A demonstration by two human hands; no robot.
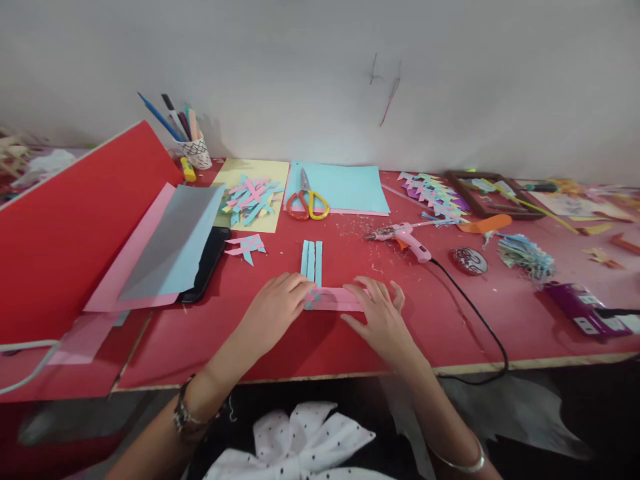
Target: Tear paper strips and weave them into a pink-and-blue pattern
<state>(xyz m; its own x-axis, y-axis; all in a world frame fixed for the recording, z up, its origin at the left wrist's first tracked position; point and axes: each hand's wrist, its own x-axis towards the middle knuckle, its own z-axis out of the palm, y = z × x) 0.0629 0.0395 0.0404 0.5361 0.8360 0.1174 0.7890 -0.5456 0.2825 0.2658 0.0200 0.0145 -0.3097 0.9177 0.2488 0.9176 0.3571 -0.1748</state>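
Pink paper strips (330,299) lie crosswise over the lower ends of several light blue paper strips (311,261) on the red table. My left hand (280,303) is closed at the left end of the pink strips, its fingertips pressing where the two colours cross. My right hand (379,312) rests at their right end with its fingers apart, touching the pink paper. The fingers partly hide both ends of the pink strips.
A pink glue gun (406,241) with a black cord lies to the right. Scissors (307,199) rest on blue sheets (353,183) at the back. Cut strips (253,200) are heaped at the back left. A leaning red board (75,233) and paper sheets (167,247) occupy the left.
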